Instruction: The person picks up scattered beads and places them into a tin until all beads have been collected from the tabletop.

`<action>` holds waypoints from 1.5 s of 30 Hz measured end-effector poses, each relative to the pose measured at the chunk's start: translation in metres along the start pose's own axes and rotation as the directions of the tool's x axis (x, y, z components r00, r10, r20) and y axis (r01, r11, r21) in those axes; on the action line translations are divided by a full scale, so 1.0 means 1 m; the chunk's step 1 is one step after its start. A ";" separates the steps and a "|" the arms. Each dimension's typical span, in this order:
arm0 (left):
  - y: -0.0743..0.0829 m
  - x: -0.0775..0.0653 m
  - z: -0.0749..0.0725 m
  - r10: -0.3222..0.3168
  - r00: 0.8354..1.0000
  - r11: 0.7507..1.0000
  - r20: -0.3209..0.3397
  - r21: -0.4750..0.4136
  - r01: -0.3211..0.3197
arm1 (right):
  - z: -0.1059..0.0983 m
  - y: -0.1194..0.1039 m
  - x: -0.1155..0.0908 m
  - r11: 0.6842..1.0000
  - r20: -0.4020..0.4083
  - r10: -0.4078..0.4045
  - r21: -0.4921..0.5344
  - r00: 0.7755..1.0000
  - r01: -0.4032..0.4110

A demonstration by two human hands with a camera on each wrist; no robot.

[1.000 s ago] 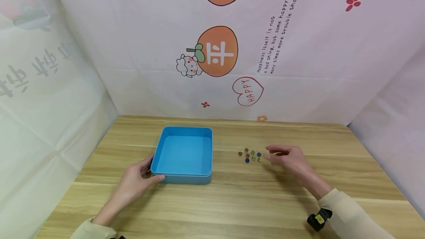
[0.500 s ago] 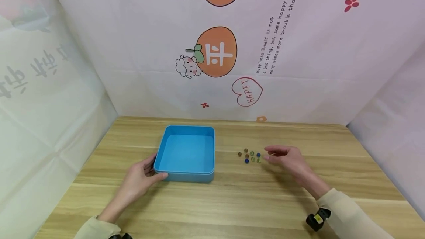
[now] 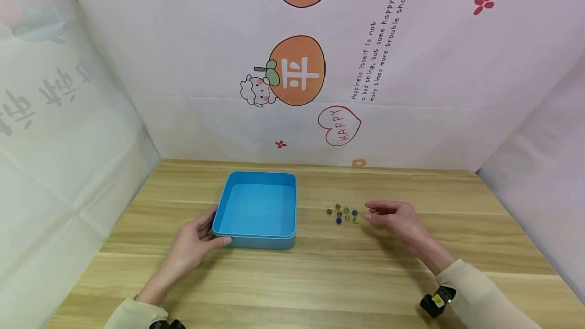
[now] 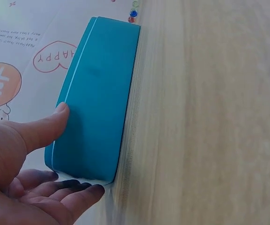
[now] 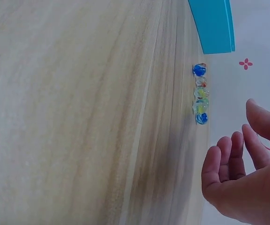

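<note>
A square, open-topped blue box (image 3: 253, 212) sits on the wooden table, and its visible floor is bare. My left hand (image 3: 192, 245) holds the box's near left corner, thumb against the front wall and fingers along the left side. The left wrist view shows the thumb (image 4: 48, 129) at the rim line. Right of the box lie several small glass marbles (image 3: 339, 214), brown, green and blue, in a loose cluster. Just right of them, my right hand (image 3: 399, 220) hovers with loosely bent fingers and holds nothing. In the right wrist view the marbles (image 5: 201, 93) stay apart from the fingertips.
The wooden table (image 3: 292, 288) ends at the back against a white printed cloth (image 3: 205, 65). More cloth hangs at the left and right sides. A small black wrist camera (image 3: 436, 302) is strapped at the right sleeve.
My left hand and the blue box have shifted slightly to the right and away from me, mostly in the first half second. The right hand and the marbles have stayed about where they were.
</note>
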State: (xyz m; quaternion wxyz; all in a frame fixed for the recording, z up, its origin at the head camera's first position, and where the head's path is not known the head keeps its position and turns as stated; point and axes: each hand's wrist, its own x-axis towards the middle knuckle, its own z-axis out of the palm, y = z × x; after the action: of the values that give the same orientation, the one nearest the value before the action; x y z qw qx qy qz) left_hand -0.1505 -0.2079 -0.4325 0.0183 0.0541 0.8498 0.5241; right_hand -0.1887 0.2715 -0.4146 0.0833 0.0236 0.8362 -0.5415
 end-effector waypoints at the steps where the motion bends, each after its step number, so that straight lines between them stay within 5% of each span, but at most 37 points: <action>1: 0.000 0.000 0.000 -0.002 1.000 1.000 -0.001 -0.011 0.002 | 0.000 0.000 0.000 1.000 0.002 -0.001 0.000 1.000 0.001; 18: -0.004 -0.001 0.000 -0.075 0.997 0.974 -0.012 -0.217 0.071 | 0.002 0.002 0.004 1.000 0.009 0.026 -0.001 1.000 -0.026; 45: -0.006 0.000 0.003 -0.084 0.996 0.968 -0.023 -0.238 0.076 | 0.007 0.006 0.011 1.000 0.018 -0.007 0.021 1.000 0.006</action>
State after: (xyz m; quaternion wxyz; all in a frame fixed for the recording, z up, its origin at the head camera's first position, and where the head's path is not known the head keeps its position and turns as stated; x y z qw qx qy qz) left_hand -0.1503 -0.2077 -0.4390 0.0319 0.0088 0.7827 0.6215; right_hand -0.1978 0.2672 -0.4249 0.0886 0.0169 0.8297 -0.5509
